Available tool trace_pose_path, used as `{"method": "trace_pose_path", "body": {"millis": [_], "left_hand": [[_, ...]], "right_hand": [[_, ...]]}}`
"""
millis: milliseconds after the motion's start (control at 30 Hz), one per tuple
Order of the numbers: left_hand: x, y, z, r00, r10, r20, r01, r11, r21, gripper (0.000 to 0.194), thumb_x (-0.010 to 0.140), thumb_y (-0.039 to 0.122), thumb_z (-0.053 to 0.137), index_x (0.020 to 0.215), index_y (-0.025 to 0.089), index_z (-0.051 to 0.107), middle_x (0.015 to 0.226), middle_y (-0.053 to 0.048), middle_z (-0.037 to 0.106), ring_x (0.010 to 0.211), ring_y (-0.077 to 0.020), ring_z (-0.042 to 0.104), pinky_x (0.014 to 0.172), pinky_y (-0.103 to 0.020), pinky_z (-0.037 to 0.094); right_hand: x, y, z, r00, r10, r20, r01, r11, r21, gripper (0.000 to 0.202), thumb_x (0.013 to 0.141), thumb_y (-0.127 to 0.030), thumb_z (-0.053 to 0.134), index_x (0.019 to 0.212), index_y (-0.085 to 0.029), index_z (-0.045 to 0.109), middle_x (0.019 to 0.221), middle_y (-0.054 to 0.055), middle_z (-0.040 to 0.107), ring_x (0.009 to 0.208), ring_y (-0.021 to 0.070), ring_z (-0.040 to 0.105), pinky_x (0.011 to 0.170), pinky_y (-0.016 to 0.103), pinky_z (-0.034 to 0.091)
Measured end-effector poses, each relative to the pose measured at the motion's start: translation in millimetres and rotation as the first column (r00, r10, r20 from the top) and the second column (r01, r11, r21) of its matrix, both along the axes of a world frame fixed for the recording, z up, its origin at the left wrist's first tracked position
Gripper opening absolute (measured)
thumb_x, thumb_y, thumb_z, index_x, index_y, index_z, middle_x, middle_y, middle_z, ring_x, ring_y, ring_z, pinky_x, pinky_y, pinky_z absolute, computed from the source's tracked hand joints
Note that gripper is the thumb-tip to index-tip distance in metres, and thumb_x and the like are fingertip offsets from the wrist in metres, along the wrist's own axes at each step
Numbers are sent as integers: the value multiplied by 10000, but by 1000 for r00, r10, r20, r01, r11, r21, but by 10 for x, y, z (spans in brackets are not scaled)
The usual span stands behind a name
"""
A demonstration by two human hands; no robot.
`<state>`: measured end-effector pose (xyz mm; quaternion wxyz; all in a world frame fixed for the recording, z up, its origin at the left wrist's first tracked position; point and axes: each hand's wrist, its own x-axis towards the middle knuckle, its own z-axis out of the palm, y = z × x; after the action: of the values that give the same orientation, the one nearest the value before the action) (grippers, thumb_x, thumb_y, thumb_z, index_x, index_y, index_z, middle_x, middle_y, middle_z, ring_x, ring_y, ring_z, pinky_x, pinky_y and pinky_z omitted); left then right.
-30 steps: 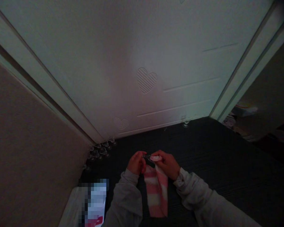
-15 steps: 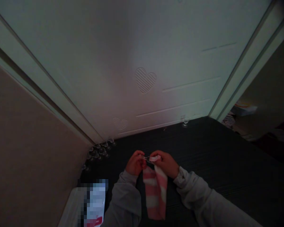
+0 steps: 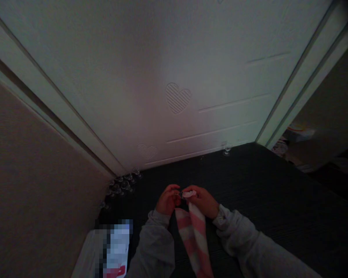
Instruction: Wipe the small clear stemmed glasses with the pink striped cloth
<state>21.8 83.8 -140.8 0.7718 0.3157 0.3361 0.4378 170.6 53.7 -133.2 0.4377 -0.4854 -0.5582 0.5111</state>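
A pink and white striped cloth hangs down from my right hand, which pinches its upper part. A small clear glass piece sits between the fingertips of both hands, partly covered by them. My left hand has its fingers closed around the left end of that piece. The cloth's lower end reaches the bottom edge of the view, over the dark table. The exact shape of the glass piece is too small and dim to tell.
Several small clear glasses stand at the back left corner of the dark table. One more glass stands by the white panel behind. A lit phone screen, partly pixelated, is at the lower left, beside a pale object.
The hanging cloth has swung and stretched lower and to the right. My left hand has shifted slightly right, while my right hand stays nearly in place.
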Motion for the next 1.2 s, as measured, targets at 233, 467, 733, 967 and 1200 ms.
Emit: {"method": "trace_pose_path", "body": {"millis": [233,467,733,967,1200], "left_hand": [[31,14,-38,995,64,-78,-64,998,-1,380,616,490,605,736,142,508,452,46,503,354,-65,424,365,-181,274],[44,1,-40,988,93,-124,-90,996,24,413,584,515,624,710,137,514,414,56,490,316,-54,397,351,-182,271],[9,18,-39,992,80,-101,-76,996,48,390,545,436,689,719,117,549,422,51,483,354,-49,397,375,-185,269],[-2,26,-44,994,73,-86,-69,997,42,381,526,409,714,708,114,555,434,38,502,379,-54,417,397,-191,291],[-3,24,-53,996,65,-64,-63,997,35,366,522,395,721,702,118,562,444,35,507,393,-60,433,404,-194,302]], "right_hand": [[45,10,18,996,-69,57,61,988,141,189,706,-252,555,862,-183,635,805,26,647,741,158,575,675,269,426],[54,3,20,993,-66,100,43,975,216,168,704,-212,561,847,-191,647,831,35,645,773,162,581,708,280,435],[84,10,34,973,-78,219,19,966,258,203,739,-197,511,881,-195,656,771,32,614,708,148,561,643,256,418],[86,20,-30,986,0,164,-31,982,186,236,780,-233,457,916,-184,644,883,47,655,810,170,580,725,276,421],[69,8,-21,986,6,168,-36,984,174,223,785,-220,432,871,-169,632,730,23,632,680,140,560,633,249,416]]}}
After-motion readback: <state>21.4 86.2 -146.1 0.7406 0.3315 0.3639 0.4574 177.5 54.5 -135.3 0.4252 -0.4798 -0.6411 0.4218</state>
